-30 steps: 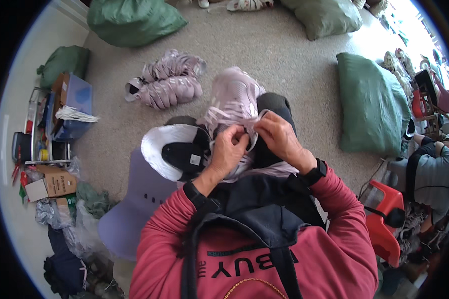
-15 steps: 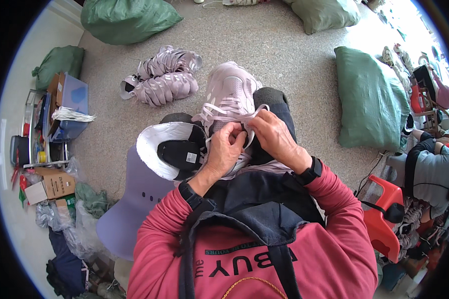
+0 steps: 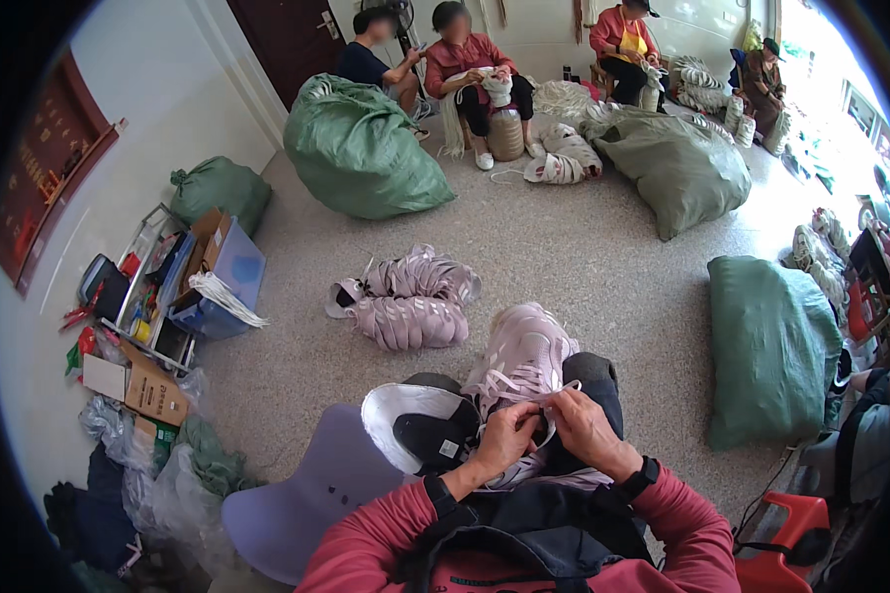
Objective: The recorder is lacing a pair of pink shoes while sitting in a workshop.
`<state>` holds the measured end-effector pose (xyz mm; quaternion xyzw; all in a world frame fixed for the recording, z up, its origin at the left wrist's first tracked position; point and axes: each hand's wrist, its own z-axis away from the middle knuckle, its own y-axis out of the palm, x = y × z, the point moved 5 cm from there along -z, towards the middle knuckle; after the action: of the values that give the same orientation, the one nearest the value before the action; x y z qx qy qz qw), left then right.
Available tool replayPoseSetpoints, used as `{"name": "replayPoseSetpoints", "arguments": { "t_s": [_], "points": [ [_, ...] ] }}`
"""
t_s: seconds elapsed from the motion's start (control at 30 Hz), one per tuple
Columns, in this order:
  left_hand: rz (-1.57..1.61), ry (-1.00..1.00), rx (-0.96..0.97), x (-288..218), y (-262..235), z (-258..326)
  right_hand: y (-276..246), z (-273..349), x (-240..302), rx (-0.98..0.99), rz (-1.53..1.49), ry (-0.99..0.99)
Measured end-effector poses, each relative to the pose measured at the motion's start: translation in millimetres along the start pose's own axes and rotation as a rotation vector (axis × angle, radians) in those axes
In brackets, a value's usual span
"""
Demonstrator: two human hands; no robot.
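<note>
A pale pink shoe upper [image 3: 524, 341], one of a nested stack, lies across my lap with its toe pointing away from me. A pink shoelace [image 3: 509, 383] runs through its front and loops up to my fingers. My right hand [image 3: 588, 427] is closed in a pinch on the lace. Close beside it, my left hand [image 3: 507, 440] pinches at the lacing edge; what lies between its fingertips is hidden. Left of the stack, a white-lined opening [image 3: 384, 420] faces up, with a black piece [image 3: 433, 437] bearing a small white label inside.
More nested pink uppers [image 3: 410, 321] lie on the floor ahead. Big green sacks [image 3: 361, 148] [image 3: 771, 346] stand around. A lilac chair [image 3: 316, 484] is at my left, near a blue bin [image 3: 235, 267] with white laces. A red stool [image 3: 786, 534] is at right. Several seated people work at the back.
My view has tilted up, bringing the far wall and the seated people into sight. Both hands stay close together at the lacing, still pinching; the shoe stack keeps its place on my lap.
</note>
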<state>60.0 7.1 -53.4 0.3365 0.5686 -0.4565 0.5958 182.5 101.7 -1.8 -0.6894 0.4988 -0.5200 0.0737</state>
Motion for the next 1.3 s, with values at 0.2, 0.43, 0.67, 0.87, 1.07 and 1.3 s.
{"name": "replayPoseSetpoints", "arguments": {
  "t_s": [0.2, 0.43, 0.67, 0.87, 1.07, 1.3],
  "points": [
    [-0.030, 0.022, 0.046, -3, -3, -9, 4, 0, 6, 0.020, 0.065, -0.029],
    [-0.572, 0.317, 0.099, -10, -14, -3, 3, 9, 16, 0.116, 0.125, 0.026],
    [-0.322, -0.136, 0.512, -66, -84, 65, 8, 6, 10, 0.015, 0.175, 0.023],
    [-0.340, -0.151, 0.246, -55, -97, 75, -9, -6, -5, -0.178, 0.114, 0.064],
    [-0.364, 0.061, 0.274, -58, -75, 71, 4, -7, -29, -0.100, 0.189, 0.108],
    [-0.225, 0.044, 0.207, -54, -84, 58, -9, 4, -3, 0.220, -0.466, 0.372]
  ]
}}
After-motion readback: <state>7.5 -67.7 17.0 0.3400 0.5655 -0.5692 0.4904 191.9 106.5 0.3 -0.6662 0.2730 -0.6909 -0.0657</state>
